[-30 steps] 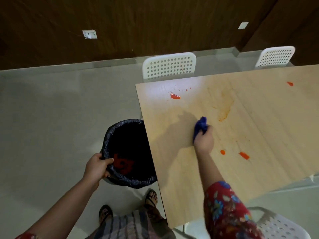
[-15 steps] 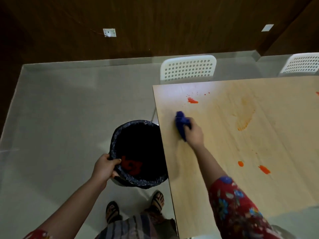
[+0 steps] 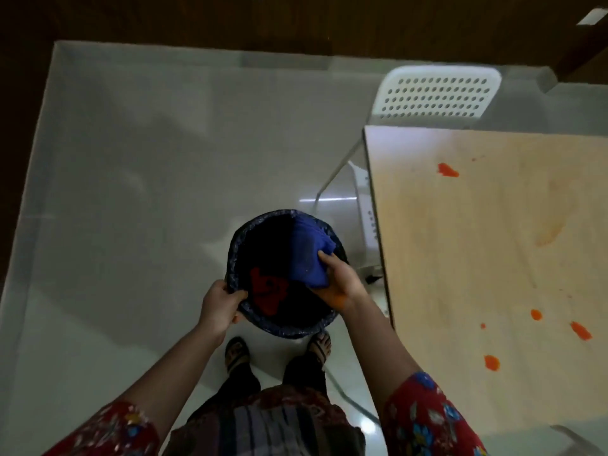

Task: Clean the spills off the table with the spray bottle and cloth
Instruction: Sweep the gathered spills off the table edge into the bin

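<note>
Pale wooden table point(image 3: 477, 274) — orange spills point(image 3: 447, 170); faint orange smear point(image 3: 549, 232)

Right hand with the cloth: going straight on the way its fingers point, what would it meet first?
The right hand grips the blue cloth over the bin, fingers pointing away from the person. It would probably meet the bin's far inner wall first, though depth is unclear.
</note>
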